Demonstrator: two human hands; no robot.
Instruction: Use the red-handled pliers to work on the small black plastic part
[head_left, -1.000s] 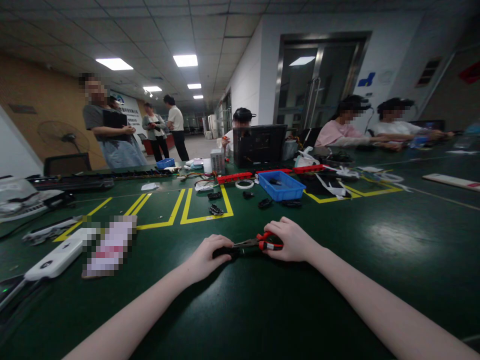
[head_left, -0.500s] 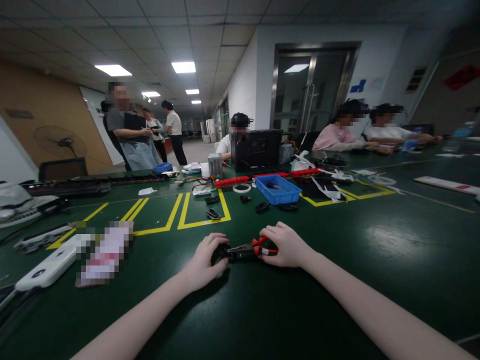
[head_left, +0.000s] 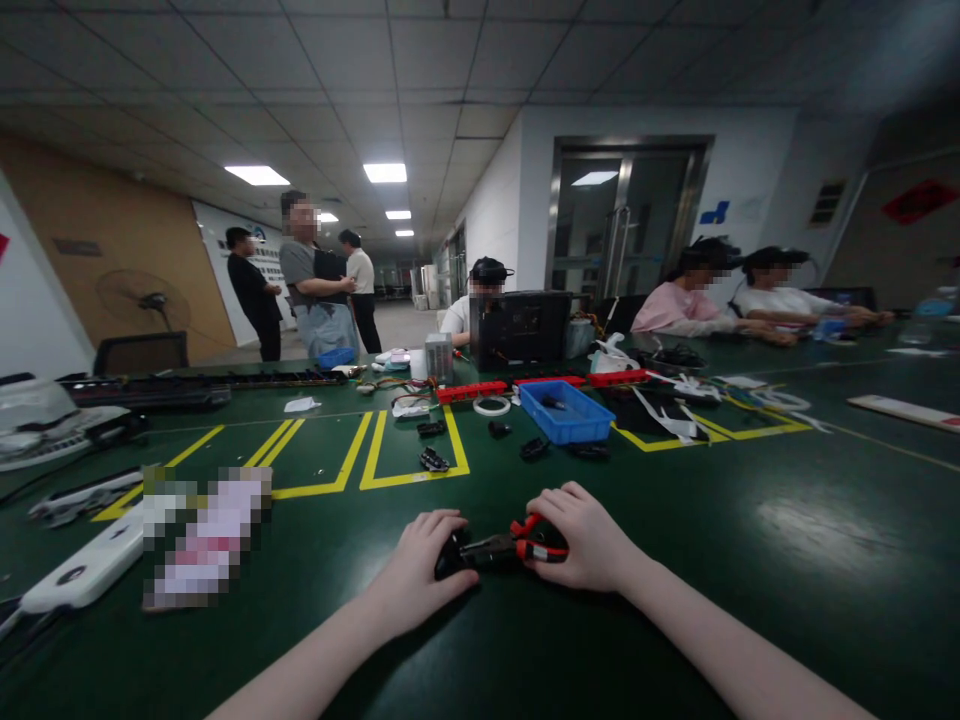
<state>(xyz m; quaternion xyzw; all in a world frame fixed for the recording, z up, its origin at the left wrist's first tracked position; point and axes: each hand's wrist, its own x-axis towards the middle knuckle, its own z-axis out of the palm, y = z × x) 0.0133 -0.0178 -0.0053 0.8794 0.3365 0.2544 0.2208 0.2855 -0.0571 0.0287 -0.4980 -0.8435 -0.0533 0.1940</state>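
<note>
My right hand (head_left: 589, 535) is closed on the red-and-black handles of long-nose pliers (head_left: 491, 548). Their jaws point left and meet a small black plastic part (head_left: 450, 553). That part sits between the fingers and thumb of my left hand (head_left: 427, 560), which hide much of it; its exact kind I cannot make out. Both hands are low over the green table. Beyond them lie similar small black parts: one inside a yellow taped box (head_left: 435, 459), another (head_left: 534, 448) beside a blue plastic bin (head_left: 568, 428).
A white power strip (head_left: 97, 560) and a blurred pinkish object (head_left: 214, 540) lie at the left. Red strips (head_left: 472, 391), a roll of white tape (head_left: 492, 406) and a black computer case (head_left: 521, 330) stand farther back. Several people are around the table and behind it.
The view has tilted up slightly, so everything sits lower in the picture. The pliers stay at the black part between my hands. In the background, standing people have shifted.
</note>
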